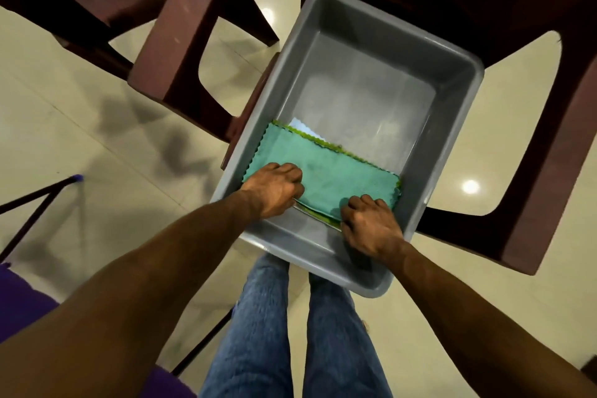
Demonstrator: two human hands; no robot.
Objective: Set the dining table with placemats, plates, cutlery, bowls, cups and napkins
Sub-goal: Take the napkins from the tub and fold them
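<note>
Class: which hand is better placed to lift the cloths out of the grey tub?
Neither alone: left hand and right hand each grip the near edge of the teal cloth stack in the grey tub.

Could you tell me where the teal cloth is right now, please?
In the head view, the teal zigzag-edged cloth lies in the grey plastic tub's near end, gripped by left hand and right hand.

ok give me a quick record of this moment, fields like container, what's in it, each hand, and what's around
container: grey plastic tub, resting on a dark brown chair
contents: teal cloth on top of a stack with green and white layers showing at its edges
left hand: fingers curled at the stack's near left edge
right hand: fingers curled at the stack's near right edge
surroundings: second brown chair, cream tiled floor
</note>
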